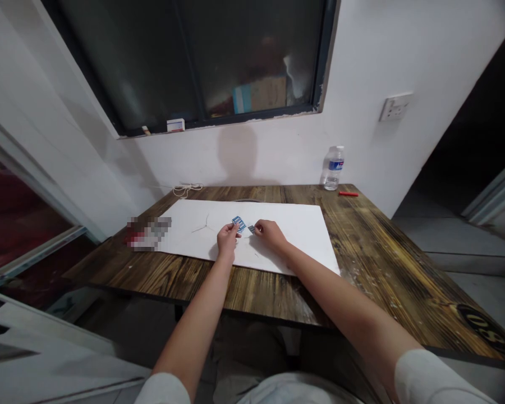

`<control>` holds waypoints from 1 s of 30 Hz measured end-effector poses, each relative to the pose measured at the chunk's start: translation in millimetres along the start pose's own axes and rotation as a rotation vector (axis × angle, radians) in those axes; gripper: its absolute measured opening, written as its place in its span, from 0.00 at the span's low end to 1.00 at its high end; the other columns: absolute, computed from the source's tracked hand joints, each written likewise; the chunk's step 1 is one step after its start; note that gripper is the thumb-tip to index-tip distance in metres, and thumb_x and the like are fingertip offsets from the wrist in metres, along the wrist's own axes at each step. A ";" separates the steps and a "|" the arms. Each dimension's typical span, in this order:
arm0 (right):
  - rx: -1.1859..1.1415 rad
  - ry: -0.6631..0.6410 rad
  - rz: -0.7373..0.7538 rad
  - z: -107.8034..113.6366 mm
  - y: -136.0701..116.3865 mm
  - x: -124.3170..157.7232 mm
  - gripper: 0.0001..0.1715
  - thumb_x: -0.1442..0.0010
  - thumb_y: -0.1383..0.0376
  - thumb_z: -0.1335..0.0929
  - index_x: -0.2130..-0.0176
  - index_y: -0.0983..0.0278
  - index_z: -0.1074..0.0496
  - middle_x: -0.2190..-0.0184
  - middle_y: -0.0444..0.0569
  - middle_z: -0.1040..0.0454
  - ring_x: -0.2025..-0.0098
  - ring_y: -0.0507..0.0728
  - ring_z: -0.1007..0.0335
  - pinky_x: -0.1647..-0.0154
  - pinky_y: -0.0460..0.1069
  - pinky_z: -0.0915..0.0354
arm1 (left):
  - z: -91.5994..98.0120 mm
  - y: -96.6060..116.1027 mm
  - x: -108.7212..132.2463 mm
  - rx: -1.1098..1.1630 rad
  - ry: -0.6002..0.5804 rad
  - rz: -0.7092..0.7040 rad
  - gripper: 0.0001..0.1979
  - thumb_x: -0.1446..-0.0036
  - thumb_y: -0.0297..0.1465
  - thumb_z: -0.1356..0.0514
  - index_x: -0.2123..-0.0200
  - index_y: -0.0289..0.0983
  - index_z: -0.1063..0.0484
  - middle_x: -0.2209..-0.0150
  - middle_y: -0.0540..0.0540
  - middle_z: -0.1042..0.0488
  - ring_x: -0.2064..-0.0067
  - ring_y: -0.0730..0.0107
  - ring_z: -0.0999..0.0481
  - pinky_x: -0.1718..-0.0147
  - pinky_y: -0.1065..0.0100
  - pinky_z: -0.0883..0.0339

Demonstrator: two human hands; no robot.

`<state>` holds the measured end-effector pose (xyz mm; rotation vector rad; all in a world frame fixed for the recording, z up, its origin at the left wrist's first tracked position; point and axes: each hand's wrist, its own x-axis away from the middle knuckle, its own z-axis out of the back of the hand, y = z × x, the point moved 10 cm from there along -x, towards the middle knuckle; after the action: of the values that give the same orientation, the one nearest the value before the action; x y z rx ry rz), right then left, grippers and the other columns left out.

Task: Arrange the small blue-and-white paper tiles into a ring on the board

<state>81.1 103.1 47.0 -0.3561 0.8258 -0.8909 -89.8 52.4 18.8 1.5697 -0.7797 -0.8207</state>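
Note:
My left hand [227,240] is closed on a small stack of blue-and-white patterned cards [239,223], held over the white board. Just to its right, my right hand [271,233] pinches a small dark striped card [251,229] by its edge. A narrow gap separates this card from the stack. Both hands hover low above the white board [307,227] on the wooden table, casting shadows on it. Thin twig-like strands [206,225] lie on the board left of my left hand.
A blurred-out item [149,234] covers the board's left end. A coiled white cord [187,189] lies at the back left of the table [374,269]. Toward the back right are a water bottle [334,168] and a red pen-like stick [348,194]. The wall stands directly behind.

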 end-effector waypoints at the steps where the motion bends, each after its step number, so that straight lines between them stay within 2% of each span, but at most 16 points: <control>1: -0.075 0.024 -0.034 1.8 4.8 -1.3 0.06 0.47 0.69 0.34 0.70 0.63 0.27 0.74 0.45 0.24 0.71 0.53 0.31 0.68 0.46 0.40 | -0.3 0.1 0.2 -0.004 -0.002 0.001 0.19 0.59 0.43 0.33 0.69 0.36 0.28 0.82 0.52 0.31 0.83 0.80 0.37 0.86 0.78 0.54; 5: -0.409 0.066 -0.107 3.0 13.7 -6.1 0.07 0.47 0.63 0.35 0.72 0.63 0.30 0.78 0.43 0.27 0.75 0.52 0.33 0.71 0.45 0.39 | -2.6 0.7 1.4 -0.047 -0.021 0.009 0.20 0.61 0.43 0.33 0.68 0.35 0.28 0.80 0.51 0.30 0.81 0.77 0.33 0.86 0.78 0.52; 8: -0.630 0.067 -0.096 2.7 9.7 -7.6 0.12 0.47 0.57 0.35 0.73 0.63 0.31 0.79 0.43 0.29 0.77 0.51 0.34 0.72 0.45 0.38 | -7.3 1.7 2.8 -0.087 -0.059 0.009 0.20 0.62 0.43 0.32 0.70 0.35 0.27 0.78 0.50 0.28 0.79 0.76 0.31 0.85 0.78 0.49; 10: -0.695 0.065 -0.079 3.3 5.8 -7.3 0.14 0.47 0.55 0.34 0.73 0.63 0.31 0.79 0.43 0.29 0.77 0.51 0.34 0.73 0.45 0.37 | -12.4 3.6 3.9 -0.095 -0.100 -0.007 0.20 0.63 0.43 0.32 0.71 0.35 0.28 0.77 0.50 0.27 0.79 0.75 0.30 0.84 0.77 0.47; 16: -0.642 0.069 -0.081 3.1 6.3 -6.0 0.14 0.47 0.55 0.35 0.74 0.63 0.32 0.80 0.42 0.31 0.77 0.50 0.36 0.74 0.45 0.40 | -17.2 6.4 6.3 -0.077 -0.135 -0.019 0.21 0.66 0.44 0.30 0.72 0.35 0.28 0.78 0.50 0.27 0.79 0.75 0.29 0.84 0.77 0.47; 24: -0.362 0.053 0.022 3.0 -6.5 -3.0 0.08 0.47 0.62 0.35 0.71 0.64 0.29 0.77 0.42 0.28 0.75 0.49 0.38 0.71 0.44 0.43 | -27.3 8.5 9.8 -0.053 -0.222 -0.026 0.21 0.67 0.44 0.29 0.74 0.35 0.28 0.78 0.49 0.27 0.80 0.76 0.31 0.83 0.76 0.46; 30: -0.321 0.000 0.004 1.9 -4.1 -4.2 0.13 0.42 0.58 0.34 0.68 0.64 0.26 0.74 0.44 0.25 0.72 0.51 0.34 0.69 0.45 0.41 | -19.3 6.3 6.5 -0.058 -0.152 -0.030 0.20 0.65 0.43 0.30 0.72 0.35 0.27 0.79 0.49 0.27 0.80 0.75 0.30 0.84 0.77 0.49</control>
<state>78.9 103.9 52.7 -0.6341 0.9713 -0.7545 -70.3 56.3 26.6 1.4834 -0.8351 -0.9853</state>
